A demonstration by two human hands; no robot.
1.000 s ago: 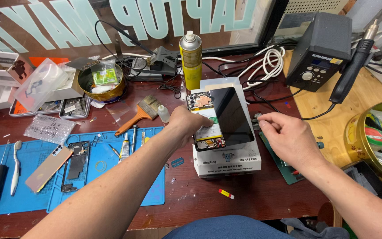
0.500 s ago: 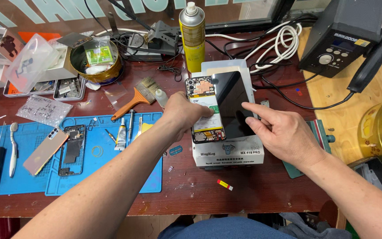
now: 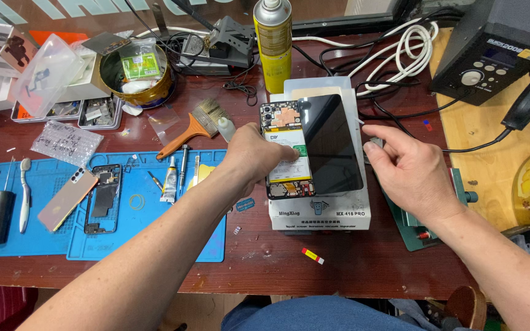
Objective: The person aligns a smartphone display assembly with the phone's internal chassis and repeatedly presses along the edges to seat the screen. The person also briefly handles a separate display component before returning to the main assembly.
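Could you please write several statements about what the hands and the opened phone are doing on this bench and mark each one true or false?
1. The left hand rests on the opened phone, which lies on the white box-shaped machine. True.
2. The right hand holds the orange-handled brush. False: the brush lies untouched on the table, left of the phone; the right hand is at the machine's right edge.
3. The dark screen panel lies beside the phone body, on its right. True.
4. The yellow spray can lies on its side on the blue mat. False: it stands upright behind the machine, off the mat.
5. A second opened phone lies on the blue mat. True.
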